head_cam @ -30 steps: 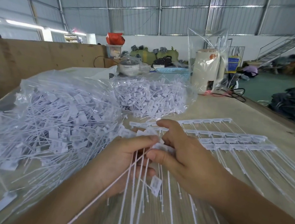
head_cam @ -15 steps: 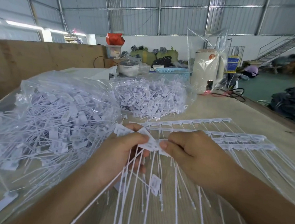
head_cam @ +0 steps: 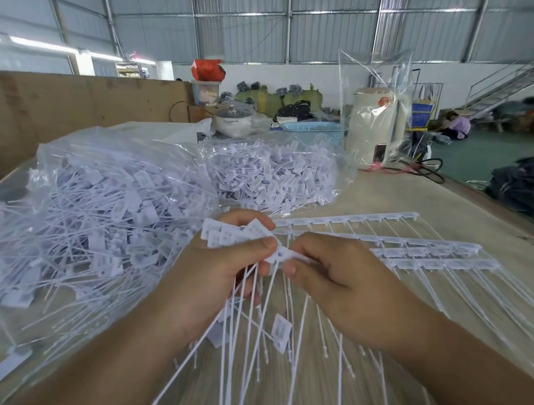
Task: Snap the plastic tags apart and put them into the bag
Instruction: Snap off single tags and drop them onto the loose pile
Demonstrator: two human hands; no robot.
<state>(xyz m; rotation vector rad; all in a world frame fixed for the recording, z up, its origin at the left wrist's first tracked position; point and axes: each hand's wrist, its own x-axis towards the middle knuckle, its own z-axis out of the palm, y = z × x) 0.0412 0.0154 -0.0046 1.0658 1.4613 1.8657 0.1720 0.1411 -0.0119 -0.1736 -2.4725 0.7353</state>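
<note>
Hands: we hold the left hand (head_cam: 222, 262) curled round a fan of separated tags (head_cam: 228, 236), thumb pinching their heads; the right hand (head_cam: 339, 278) pinches the remaining strip (head_cam: 290, 256) between thumb and fingers, close against the left.
Tags: the bundle we work sits between both hands above the table (head_cam: 403, 200), its thin tails hanging down toward us.
Bag: the clear bag (head_cam: 98, 221) of loose tags lies just left of the left hand, mouth side toward us as far as we can tell.
Waiting strips: uncut strips (head_cam: 415, 254) lie flat to the right, behind the right hand.
Risk, dropping: we judge the left fan is getting full, so another snapped tag could slip out; one tag (head_cam: 281, 329) hangs low among the tails.
Risk, tangling: the tails cross each other, so pulling sideways could drag neighbours loose.
Risk, bad break: twisting too far from the joint could tear a head rather than part it cleanly.
Risk, bag: tails poking from the bag could catch the bundle as we feed it in.
</note>
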